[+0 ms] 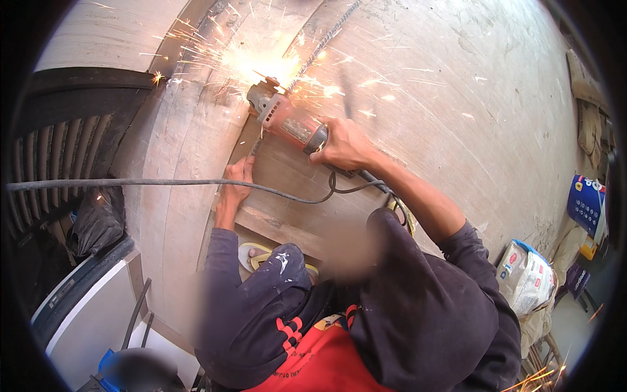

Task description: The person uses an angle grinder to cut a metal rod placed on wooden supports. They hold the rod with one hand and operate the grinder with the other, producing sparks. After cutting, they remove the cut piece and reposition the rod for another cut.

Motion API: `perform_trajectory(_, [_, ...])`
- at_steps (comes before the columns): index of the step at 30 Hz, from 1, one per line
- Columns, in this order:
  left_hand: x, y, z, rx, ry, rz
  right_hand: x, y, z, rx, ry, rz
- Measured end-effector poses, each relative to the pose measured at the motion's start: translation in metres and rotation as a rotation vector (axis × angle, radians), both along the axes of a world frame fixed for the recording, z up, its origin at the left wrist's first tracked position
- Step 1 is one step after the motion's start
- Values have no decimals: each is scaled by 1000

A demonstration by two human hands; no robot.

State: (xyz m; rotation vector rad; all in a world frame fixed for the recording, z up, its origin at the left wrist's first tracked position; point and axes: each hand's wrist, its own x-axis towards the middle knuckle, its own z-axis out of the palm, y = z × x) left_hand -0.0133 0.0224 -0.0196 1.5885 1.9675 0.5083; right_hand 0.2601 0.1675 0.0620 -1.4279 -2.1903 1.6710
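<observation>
An angle grinder point(289, 122) with a red body is in my right hand point(347, 142), whose fingers wrap its rear end. Bright sparks burst from the disc side and hide the exact cutting spot. A ribbed steel bar point(324, 40) slants from the top edge down behind the grinder's head. My left hand point(238, 178) is closed round its near end, just below the tool. The black power cord point(261, 187) crosses over my left wrist and loops near my right hand.
Dusty boards point(281, 215) lie under my hands, beside a broad tan floor point(450, 85). A dark slatted panel point(62, 147) and a black plastic bag point(98, 222) are at the left. A white sack point(524, 277) and a blue package point(586, 204) stand at the right. More sparks show at lower right.
</observation>
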Motion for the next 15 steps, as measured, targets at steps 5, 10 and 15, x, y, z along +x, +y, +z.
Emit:
perform_trajectory(5, [0, 0, 2, -15, -18, 3, -1, 0, 1, 24, 17, -6])
perform_trajectory(10, [1, 0, -1, -3, 9, 6, 1, 1, -10, 21, 10, 0])
perform_trajectory(15, [1, 1, 4, -21, 18, 14, -2, 0, -5, 50, 3, -3])
